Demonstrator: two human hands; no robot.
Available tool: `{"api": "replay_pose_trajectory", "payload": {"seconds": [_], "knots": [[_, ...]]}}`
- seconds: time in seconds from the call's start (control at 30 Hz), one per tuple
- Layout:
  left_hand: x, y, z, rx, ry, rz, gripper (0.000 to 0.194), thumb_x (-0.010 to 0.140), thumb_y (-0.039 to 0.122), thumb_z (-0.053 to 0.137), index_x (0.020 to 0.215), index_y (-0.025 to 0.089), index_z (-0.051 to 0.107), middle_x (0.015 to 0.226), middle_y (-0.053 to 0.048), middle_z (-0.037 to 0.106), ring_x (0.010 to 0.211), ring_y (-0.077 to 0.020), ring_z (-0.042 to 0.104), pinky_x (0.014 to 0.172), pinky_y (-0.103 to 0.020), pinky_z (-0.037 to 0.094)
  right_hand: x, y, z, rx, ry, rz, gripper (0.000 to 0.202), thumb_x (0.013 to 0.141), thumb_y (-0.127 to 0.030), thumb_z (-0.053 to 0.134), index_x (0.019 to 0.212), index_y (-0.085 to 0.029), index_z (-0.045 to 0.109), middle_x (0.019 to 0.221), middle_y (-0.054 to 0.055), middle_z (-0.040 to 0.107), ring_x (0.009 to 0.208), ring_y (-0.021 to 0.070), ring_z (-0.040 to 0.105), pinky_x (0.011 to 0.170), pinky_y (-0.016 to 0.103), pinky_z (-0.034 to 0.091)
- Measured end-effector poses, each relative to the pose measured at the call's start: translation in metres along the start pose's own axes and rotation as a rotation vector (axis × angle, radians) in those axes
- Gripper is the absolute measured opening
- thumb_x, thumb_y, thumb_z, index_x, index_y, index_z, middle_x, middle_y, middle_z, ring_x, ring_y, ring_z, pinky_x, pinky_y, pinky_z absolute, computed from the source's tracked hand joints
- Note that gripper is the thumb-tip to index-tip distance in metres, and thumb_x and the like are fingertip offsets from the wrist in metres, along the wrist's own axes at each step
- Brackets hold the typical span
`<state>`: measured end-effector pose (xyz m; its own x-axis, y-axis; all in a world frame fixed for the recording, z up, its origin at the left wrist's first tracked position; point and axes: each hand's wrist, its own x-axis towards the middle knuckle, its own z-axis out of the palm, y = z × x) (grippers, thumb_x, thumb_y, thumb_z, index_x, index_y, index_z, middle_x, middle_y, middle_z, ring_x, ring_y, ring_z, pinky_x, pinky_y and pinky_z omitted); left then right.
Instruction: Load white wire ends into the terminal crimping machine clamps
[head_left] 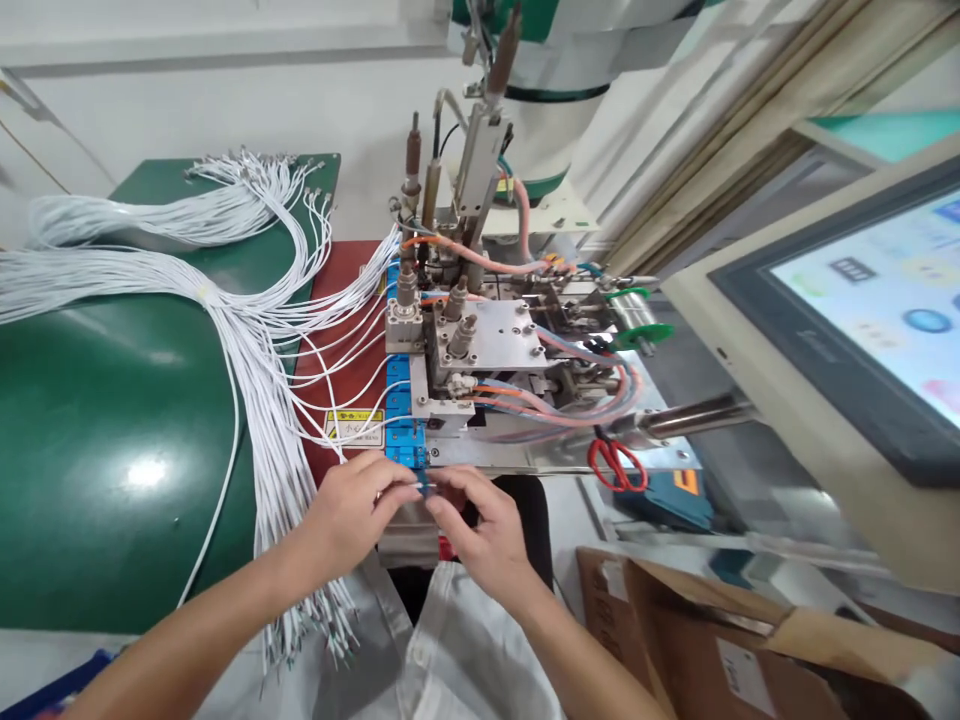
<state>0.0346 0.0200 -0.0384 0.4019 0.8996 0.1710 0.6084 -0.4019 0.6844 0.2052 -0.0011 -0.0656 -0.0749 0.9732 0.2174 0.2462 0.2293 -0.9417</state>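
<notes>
My left hand (pixel 349 508) is closed, thumb and forefinger pinching a thin white cable (pixel 406 486) close to its end. Facing it, my right hand (pixel 489 528) has its thumb and fingers bent together around the cable's tip; what they grip is too small to make out. Both hands meet at the near end of a row of blue clamps (pixel 400 402) on the machine (pixel 491 335). Other white cables run from these clamps leftward into a large bundle (pixel 247 370).
A green table (pixel 112 430) bears the bundles at left. A warning label (pixel 355 428) lies on a red mat (pixel 330 372). Red-handled scissors (pixel 616 466), a solder-like wire spool (pixel 631 318), a touchscreen (pixel 885 290) and cardboard boxes (pixel 720 640) are to the right.
</notes>
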Motion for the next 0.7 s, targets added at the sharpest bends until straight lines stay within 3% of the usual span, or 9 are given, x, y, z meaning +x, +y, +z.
{"api": "replay_pose_trajectory", "payload": {"seconds": [0.13, 0.23, 0.4, 0.7], "knots": [[0.0, 0.001, 0.013, 0.021, 0.084, 0.041, 0.019, 0.085, 0.02, 0.049, 0.101, 0.018, 0.059, 0.084, -0.004, 0.065, 0.077, -0.013, 0.061, 0.072, -0.025, 0.049, 0.013, -0.009, 0.002, -0.032, 0.038, -0.001, 0.012, 0.08, -0.019, 0.054, 0.07, -0.018, 0.06, 0.069, 0.002, 0.06, 0.062, 0.0129, 0.055, 0.057, 0.024, 0.043], [0.002, 0.003, 0.016, 0.007, 0.126, 0.112, 0.02, 0.086, 0.015, 0.046, 0.099, 0.015, 0.061, 0.091, -0.008, 0.065, 0.085, -0.0139, 0.06, 0.078, -0.025, 0.048, 0.016, -0.008, 0.0, 0.007, 0.051, 0.023, 0.012, 0.082, -0.021, 0.052, 0.073, -0.019, 0.06, 0.071, 0.002, 0.06, 0.066, 0.0134, 0.056, 0.06, 0.024, 0.045], [0.007, 0.007, 0.018, -0.125, 0.155, -0.056, 0.016, 0.085, 0.016, 0.049, 0.087, 0.016, 0.064, 0.082, -0.004, 0.066, 0.077, -0.0126, 0.06, 0.073, -0.022, 0.048, 0.015, -0.002, 0.002, 0.15, 0.079, 0.064, 0.01, 0.082, -0.021, 0.052, 0.082, -0.02, 0.062, 0.079, 0.003, 0.061, 0.073, 0.0149, 0.059, 0.065, 0.026, 0.047], [0.012, 0.006, 0.015, -0.204, 0.052, -0.188, 0.015, 0.084, 0.019, 0.05, 0.08, 0.018, 0.064, 0.076, -0.002, 0.065, 0.07, -0.0133, 0.058, 0.068, -0.024, 0.046, 0.029, -0.01, 0.002, -0.045, 0.055, -0.034, 0.01, 0.076, -0.015, 0.054, 0.07, -0.018, 0.061, 0.069, 0.002, 0.061, 0.06, 0.012, 0.054, 0.055, 0.023, 0.044]]}}
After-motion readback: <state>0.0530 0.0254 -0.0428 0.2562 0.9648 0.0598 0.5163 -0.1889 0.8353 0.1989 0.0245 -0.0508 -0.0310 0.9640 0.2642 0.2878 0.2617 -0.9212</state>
